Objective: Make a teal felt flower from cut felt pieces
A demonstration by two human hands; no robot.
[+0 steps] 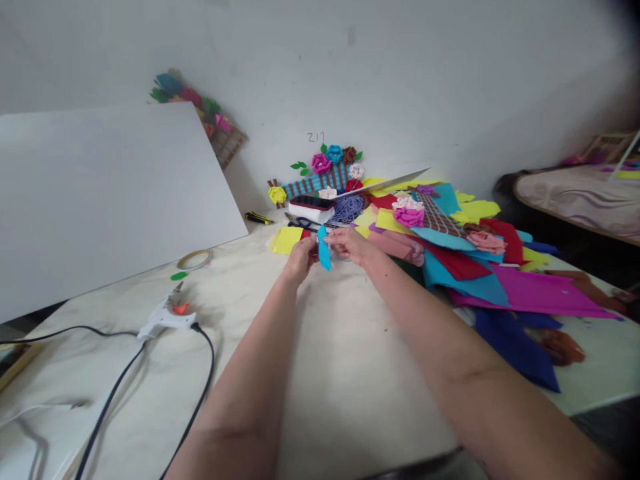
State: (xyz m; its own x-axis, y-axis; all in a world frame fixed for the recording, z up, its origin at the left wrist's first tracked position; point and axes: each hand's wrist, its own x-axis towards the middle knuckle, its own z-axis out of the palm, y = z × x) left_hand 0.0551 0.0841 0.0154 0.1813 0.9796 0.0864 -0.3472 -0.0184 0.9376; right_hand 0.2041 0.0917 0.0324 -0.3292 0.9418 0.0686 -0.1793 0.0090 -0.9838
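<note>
Blue paper strip (325, 250) held between two hands over the table (340, 380)

The left hand (301, 260) and right hand (351, 245) both grip the strip with their fingertips, just above the table's far middle; the strip hides some of the left fingertips. On the far wall (260, 60), "217" is written in red. A big white board (110, 207) at left is cut off by the picture's edge and covers part of a flower piece (215, 120). A dark phone (311, 202) lies on a white box (311, 213), whose contents cannot be seen. Coloured sheets (540, 293) overlap at right, partly hiding one another.
</note>
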